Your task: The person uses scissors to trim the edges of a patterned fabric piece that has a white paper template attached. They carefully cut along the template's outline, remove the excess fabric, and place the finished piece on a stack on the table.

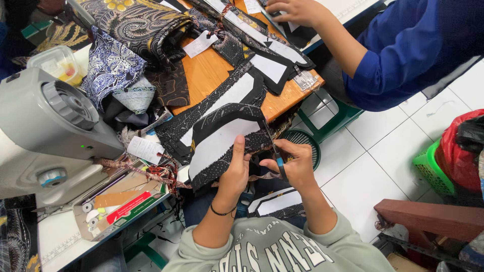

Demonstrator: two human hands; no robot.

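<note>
My left hand (pixel 235 174) pinches a black patterned fabric piece with a white lining (pixel 222 138), thumb on top, holding it up in front of me. My right hand (pixel 295 163) grips small scissors with a blue handle (pixel 277 156); their blades point up along the right edge of the piece. A second similar lined piece (pixel 275 202) lies on my lap beneath both hands.
A grey sewing machine (pixel 50 123) stands at left. The wooden table (pixel 209 73) holds several batik fabric pieces and paper tags. Another person in a blue sleeve (pixel 398 55) handles fabric at top right. Green baskets (pixel 431 168) sit on the white tiled floor.
</note>
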